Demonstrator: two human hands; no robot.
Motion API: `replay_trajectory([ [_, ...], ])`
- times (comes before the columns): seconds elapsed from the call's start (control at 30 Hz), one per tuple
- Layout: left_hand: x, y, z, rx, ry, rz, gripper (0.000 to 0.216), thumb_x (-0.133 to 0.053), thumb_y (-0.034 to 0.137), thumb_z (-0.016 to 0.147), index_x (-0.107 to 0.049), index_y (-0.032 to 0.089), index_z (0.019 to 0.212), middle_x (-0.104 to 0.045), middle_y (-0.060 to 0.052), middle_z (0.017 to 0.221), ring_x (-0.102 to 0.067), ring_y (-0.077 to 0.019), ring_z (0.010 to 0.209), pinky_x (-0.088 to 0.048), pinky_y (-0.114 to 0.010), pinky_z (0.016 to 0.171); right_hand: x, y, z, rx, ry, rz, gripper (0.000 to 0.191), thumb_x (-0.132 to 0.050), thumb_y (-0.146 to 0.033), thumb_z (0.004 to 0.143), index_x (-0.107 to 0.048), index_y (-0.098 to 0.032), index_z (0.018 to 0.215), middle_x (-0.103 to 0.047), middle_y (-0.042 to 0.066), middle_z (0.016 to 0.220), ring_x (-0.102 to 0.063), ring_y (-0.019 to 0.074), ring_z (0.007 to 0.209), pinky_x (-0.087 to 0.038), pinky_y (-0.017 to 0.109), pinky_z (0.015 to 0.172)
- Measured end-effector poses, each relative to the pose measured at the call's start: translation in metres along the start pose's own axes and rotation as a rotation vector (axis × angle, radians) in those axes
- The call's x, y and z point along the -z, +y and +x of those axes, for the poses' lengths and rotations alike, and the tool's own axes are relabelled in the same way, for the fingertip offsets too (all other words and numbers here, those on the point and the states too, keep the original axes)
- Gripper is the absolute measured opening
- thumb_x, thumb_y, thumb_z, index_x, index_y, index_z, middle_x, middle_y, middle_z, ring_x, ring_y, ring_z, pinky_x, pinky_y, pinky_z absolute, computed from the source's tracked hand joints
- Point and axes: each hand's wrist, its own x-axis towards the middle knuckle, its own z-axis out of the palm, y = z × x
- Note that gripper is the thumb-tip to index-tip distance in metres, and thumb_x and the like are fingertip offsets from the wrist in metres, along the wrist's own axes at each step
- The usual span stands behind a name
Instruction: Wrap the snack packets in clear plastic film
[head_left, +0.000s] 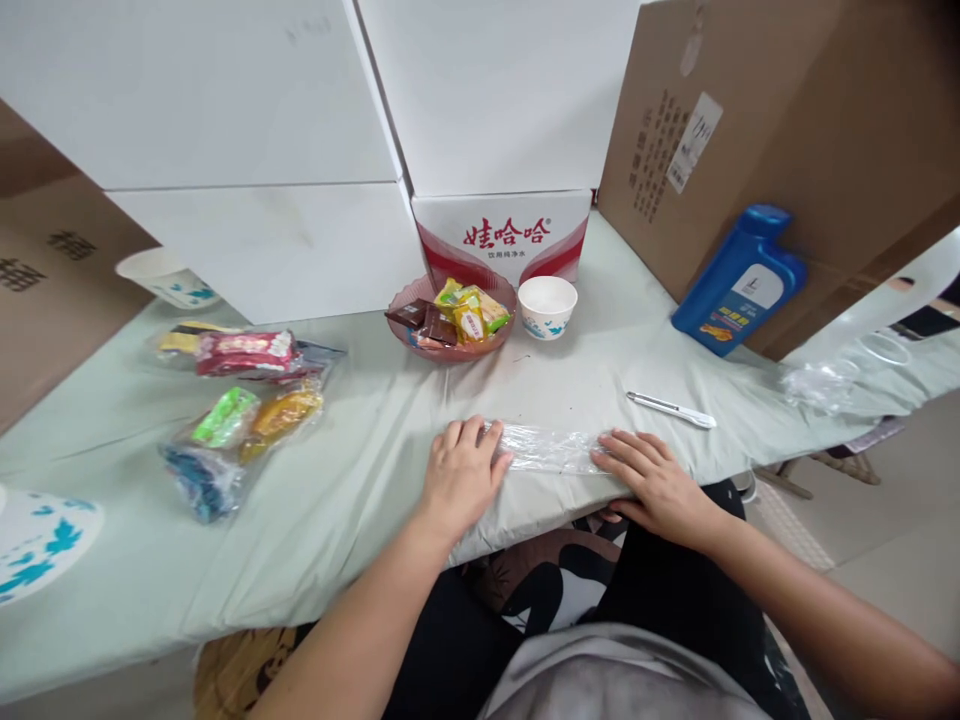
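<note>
A clear plastic wrapper [551, 450], flattened into a long strip, lies along the table's front edge. On its left end rests my left hand [463, 470], fingers laid out flat and thumb apart. My right hand [652, 480] lies over the other end with its fingers stretched out; its thumb is at the table edge. Just beyond my right hand is a white utility knife [671, 409]. Behind the wrapper stand a pink glass bowl [450, 345] of wrapped snacks and a white paper cup [548, 305] with blue leaves.
Several packaged snacks [247, 350] lie in clear bags on the left, near two more paper cups [45, 545]. White boxes [322, 250] line the back. A blue bottle [742, 280] leans by a large cardboard box [780, 120] on the right, with crumpled clear plastic [821, 385] nearby.
</note>
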Motion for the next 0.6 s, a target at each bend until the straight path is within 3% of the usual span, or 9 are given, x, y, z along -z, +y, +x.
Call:
replay_trajectory([
  [0.07, -0.001, 0.0, 0.0, -0.012, 0.0, -0.044, 0.035, -0.052, 0.028, 0.091, -0.059, 0.019, 0.124, -0.06, -0.014, 0.122, -0.053, -0.0321, 0.111, -0.043, -0.049, 0.094, 0.008, 0.007, -0.015, 0.019, 0.082, 0.06, 0.04, -0.054, -0.021, 0.091, -0.055, -0.022, 0.131, -0.06, 0.012, 0.133, -0.054, 0.028, 0.122, -0.046, 0.049, 0.096],
  [0.17, 0.001, 0.008, -0.002, -0.078, 0.042, -0.157, 0.034, -0.045, 0.017, 0.092, -0.059, 0.016, 0.122, -0.057, -0.016, 0.13, -0.049, -0.0321, 0.123, -0.035, -0.053, 0.106, 0.02, 0.003, -0.029, 0.068, 0.197, 0.143, 0.035, -0.047, -0.01, 0.09, -0.062, -0.027, 0.117, -0.07, 0.007, 0.109, -0.064, 0.022, 0.099, -0.052, 0.04, 0.082],
  [0.23, 0.007, 0.019, -0.006, -0.131, 0.058, -0.237, 0.033, -0.042, 0.015, 0.092, -0.062, 0.016, 0.118, -0.058, -0.016, 0.127, -0.049, -0.0321, 0.123, -0.036, -0.053, 0.105, 0.03, -0.008, -0.031, 0.104, 0.211, 0.175, 0.036, -0.049, -0.008, 0.088, -0.063, -0.028, 0.114, -0.071, 0.006, 0.101, -0.065, 0.0222, 0.094, -0.053, 0.04, 0.079],
  [0.3, 0.016, 0.031, -0.012, -0.196, -0.011, -0.331, 0.028, -0.044, 0.019, 0.092, -0.063, 0.017, 0.113, -0.062, -0.014, 0.115, -0.054, -0.0303, 0.113, -0.044, -0.049, 0.097, 0.042, -0.022, -0.025, 0.147, 0.188, 0.226, 0.036, -0.051, -0.008, 0.086, -0.062, -0.027, 0.114, -0.07, 0.006, 0.099, -0.064, 0.0232, 0.096, -0.052, 0.042, 0.082],
  [0.37, 0.024, 0.039, -0.017, -0.284, -0.159, -0.451, 0.025, -0.053, 0.029, 0.091, -0.064, 0.019, 0.11, -0.063, -0.011, 0.106, -0.056, -0.0276, 0.103, -0.048, -0.044, 0.089, 0.056, -0.034, -0.013, 0.18, 0.169, 0.315, 0.037, -0.048, -0.007, 0.085, -0.06, -0.027, 0.115, -0.069, 0.006, 0.097, -0.064, 0.0225, 0.094, -0.053, 0.041, 0.084],
  [0.47, 0.027, 0.04, -0.018, -0.401, -0.346, -0.634, 0.036, -0.067, 0.041, 0.082, -0.063, 0.023, 0.112, -0.062, -0.007, 0.11, -0.055, -0.0278, 0.108, -0.046, -0.043, 0.093, 0.075, -0.039, 0.014, 0.189, 0.159, 0.44, 0.038, -0.042, -0.006, 0.088, -0.058, -0.027, 0.115, -0.066, 0.007, 0.093, -0.064, 0.0197, 0.085, -0.055, 0.036, 0.075],
  [0.53, 0.025, 0.033, -0.015, -0.395, -0.401, -0.758, 0.044, -0.07, 0.041, 0.079, -0.059, 0.025, 0.118, -0.063, -0.007, 0.116, -0.055, -0.0278, 0.112, -0.043, -0.044, 0.097, 0.079, -0.034, 0.039, 0.192, 0.147, 0.484, 0.035, -0.039, -0.009, 0.091, -0.058, -0.025, 0.115, -0.066, 0.007, 0.092, -0.064, 0.0186, 0.083, -0.055, 0.033, 0.071],
  [0.6, 0.02, 0.025, -0.011, -0.295, -0.438, -0.897, 0.055, -0.069, 0.034, 0.08, -0.049, 0.025, 0.13, -0.065, -0.006, 0.116, -0.058, -0.0255, 0.111, -0.044, -0.043, 0.098, 0.073, -0.025, 0.068, 0.179, 0.137, 0.527, 0.028, -0.041, -0.014, 0.094, -0.058, -0.022, 0.114, -0.067, 0.008, 0.094, -0.065, 0.0178, 0.085, -0.055, 0.031, 0.073],
])
